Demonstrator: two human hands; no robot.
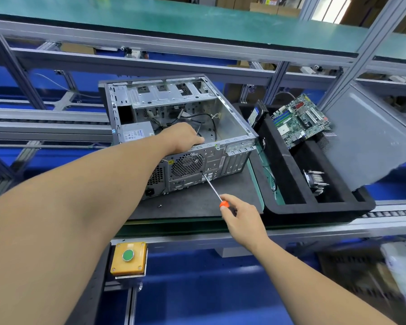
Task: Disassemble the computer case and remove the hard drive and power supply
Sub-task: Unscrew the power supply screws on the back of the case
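An open grey computer case (230,123) lies on its side on a dark mat (197,202). The power supply (136,132), grey with a white label, sits inside at the near left corner. My left hand (182,137) grips the case's rear top edge, fingers curled over it. My right hand (240,214) holds an orange-handled screwdriver (212,187), whose tip touches a screw by the rear fan grille (186,164). A hard drive (256,116) stands on edge in the black tray to the right.
A black foam tray (314,207) to the right holds a green motherboard (300,120) and a heatsink (315,181). A grey side panel (370,139) leans behind it. A loose screw (160,206) lies on the mat. A yellow box with a green button (128,257) sits below the bench edge.
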